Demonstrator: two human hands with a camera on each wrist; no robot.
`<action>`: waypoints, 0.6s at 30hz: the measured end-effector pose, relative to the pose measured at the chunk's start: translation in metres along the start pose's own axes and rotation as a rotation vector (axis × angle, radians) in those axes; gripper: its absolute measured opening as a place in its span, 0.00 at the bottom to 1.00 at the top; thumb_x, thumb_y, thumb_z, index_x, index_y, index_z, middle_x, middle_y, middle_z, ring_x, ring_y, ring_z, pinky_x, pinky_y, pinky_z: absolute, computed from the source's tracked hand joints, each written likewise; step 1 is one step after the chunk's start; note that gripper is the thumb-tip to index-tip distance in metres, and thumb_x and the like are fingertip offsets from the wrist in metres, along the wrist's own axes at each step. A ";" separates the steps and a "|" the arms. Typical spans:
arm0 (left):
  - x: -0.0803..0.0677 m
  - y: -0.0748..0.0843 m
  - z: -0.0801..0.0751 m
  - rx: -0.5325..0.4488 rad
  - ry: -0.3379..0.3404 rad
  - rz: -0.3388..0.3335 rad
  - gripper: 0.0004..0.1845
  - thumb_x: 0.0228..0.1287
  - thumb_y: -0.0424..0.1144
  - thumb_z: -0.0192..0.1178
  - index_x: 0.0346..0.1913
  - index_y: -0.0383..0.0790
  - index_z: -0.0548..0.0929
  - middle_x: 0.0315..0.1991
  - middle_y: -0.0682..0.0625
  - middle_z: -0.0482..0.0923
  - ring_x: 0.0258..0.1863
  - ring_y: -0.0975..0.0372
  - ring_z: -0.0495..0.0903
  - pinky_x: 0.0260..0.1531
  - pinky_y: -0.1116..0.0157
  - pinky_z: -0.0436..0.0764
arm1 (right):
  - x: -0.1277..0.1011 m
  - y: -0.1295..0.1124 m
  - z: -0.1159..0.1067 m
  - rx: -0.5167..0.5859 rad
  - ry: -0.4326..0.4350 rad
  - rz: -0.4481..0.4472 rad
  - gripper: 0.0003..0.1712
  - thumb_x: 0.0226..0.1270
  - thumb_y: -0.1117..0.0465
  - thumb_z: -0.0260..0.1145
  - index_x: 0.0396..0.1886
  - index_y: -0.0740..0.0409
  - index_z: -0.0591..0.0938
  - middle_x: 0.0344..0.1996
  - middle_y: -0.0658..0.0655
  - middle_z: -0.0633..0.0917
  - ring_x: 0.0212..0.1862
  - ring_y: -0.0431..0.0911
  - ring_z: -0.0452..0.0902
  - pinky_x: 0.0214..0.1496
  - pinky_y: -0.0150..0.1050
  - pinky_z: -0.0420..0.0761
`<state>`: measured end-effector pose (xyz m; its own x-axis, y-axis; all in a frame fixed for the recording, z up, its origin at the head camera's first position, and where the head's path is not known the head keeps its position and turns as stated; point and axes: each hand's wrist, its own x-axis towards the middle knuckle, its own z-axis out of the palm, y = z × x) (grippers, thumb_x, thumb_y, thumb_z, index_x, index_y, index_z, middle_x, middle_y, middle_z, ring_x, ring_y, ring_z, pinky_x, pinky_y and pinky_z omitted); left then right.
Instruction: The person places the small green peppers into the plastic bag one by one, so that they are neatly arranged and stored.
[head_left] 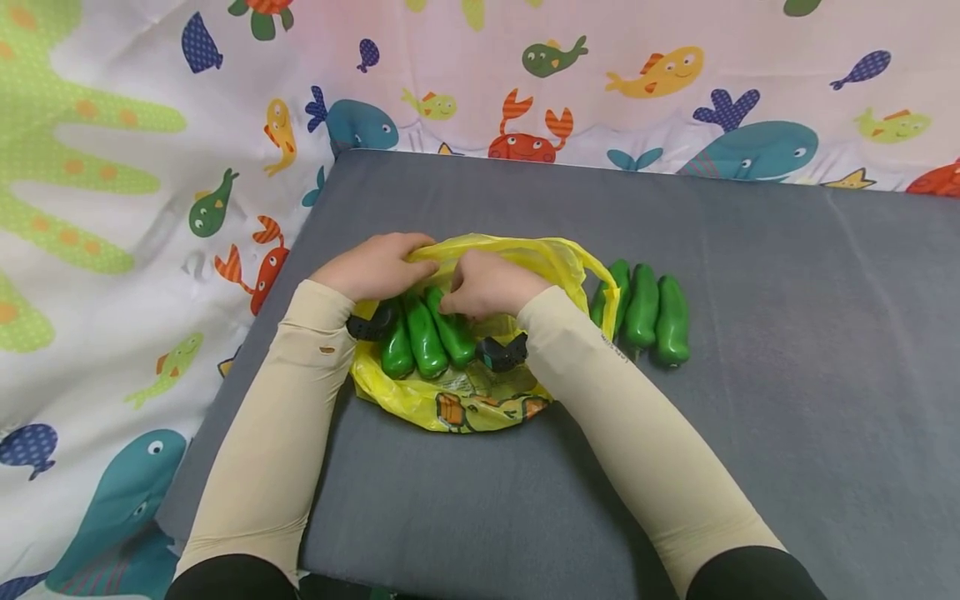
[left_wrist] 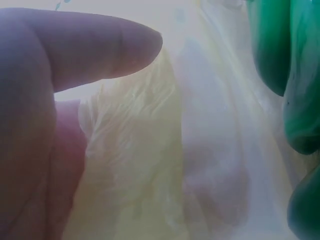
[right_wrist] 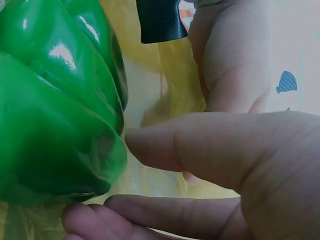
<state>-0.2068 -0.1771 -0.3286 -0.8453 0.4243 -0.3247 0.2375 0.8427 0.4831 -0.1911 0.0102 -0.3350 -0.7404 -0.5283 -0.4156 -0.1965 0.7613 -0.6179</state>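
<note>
Head view: yellow plastic bag [head_left: 465, 400] lies on the grey table surface [head_left: 787, 375], mouth facing away from the person. Three green peppers [head_left: 423, 337] rest side by side on the bag's lower sheet, touching one another. Three more green peppers [head_left: 648, 310] lie on the grey surface just to the right of the bag, the nearest one touching the bag's edge and partly covered by it.

Left hand [head_left: 375, 267] sits at the bag's upper left rim, fingers curled onto the yellow film, pinching it. Left wrist view confirms: thumb [left_wrist: 100, 45] lies over crumpled pale-yellow plastic [left_wrist: 145, 165], film gathered beneath it; green pepper skin [left_wrist: 295, 75] shows at the right edge, close to the hand.

Right hand [head_left: 487, 283] lies at the centre of the bag mouth, fingers bent downward at the tops of the peppers. Right wrist view: fingers [right_wrist: 200, 145] curl toward a glossy pepper [right_wrist: 55, 110], one fingertip touching its side, with yellow bag film under the lower fingers. Whether this hand grips the pepper or the film, cannot tell.

Fish-and-crab patterned cloth [head_left: 150, 167] surrounds the table at left and rear.
</note>
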 end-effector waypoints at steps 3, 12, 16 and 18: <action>-0.001 0.002 0.000 -0.005 0.003 0.001 0.24 0.74 0.51 0.50 0.67 0.46 0.72 0.58 0.47 0.75 0.51 0.53 0.73 0.54 0.53 0.72 | -0.002 -0.001 0.001 -0.011 0.018 0.002 0.15 0.65 0.55 0.65 0.24 0.60 0.85 0.12 0.49 0.70 0.17 0.42 0.64 0.21 0.35 0.67; -0.001 0.002 0.003 -0.021 -0.008 -0.017 0.25 0.74 0.51 0.49 0.68 0.46 0.71 0.57 0.47 0.76 0.49 0.53 0.74 0.52 0.53 0.73 | -0.013 -0.001 0.000 -0.055 0.075 -0.010 0.22 0.65 0.51 0.66 0.14 0.52 0.74 0.10 0.46 0.61 0.14 0.40 0.55 0.19 0.34 0.60; -0.001 0.001 0.003 -0.015 -0.001 -0.014 0.24 0.74 0.51 0.49 0.68 0.46 0.71 0.56 0.47 0.76 0.49 0.53 0.74 0.52 0.54 0.73 | -0.019 -0.002 -0.001 -0.066 0.098 -0.046 0.24 0.65 0.49 0.66 0.12 0.51 0.72 0.10 0.46 0.60 0.14 0.39 0.53 0.19 0.34 0.58; -0.001 0.001 0.002 -0.011 0.001 -0.013 0.25 0.74 0.51 0.49 0.68 0.46 0.71 0.57 0.47 0.76 0.49 0.53 0.74 0.52 0.53 0.73 | -0.022 -0.002 -0.002 -0.074 0.108 -0.070 0.24 0.65 0.49 0.66 0.13 0.51 0.72 0.10 0.46 0.60 0.14 0.39 0.52 0.19 0.33 0.57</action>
<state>-0.2047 -0.1755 -0.3297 -0.8486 0.4129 -0.3307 0.2209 0.8447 0.4876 -0.1754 0.0211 -0.3236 -0.7875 -0.5406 -0.2960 -0.2939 0.7516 -0.5906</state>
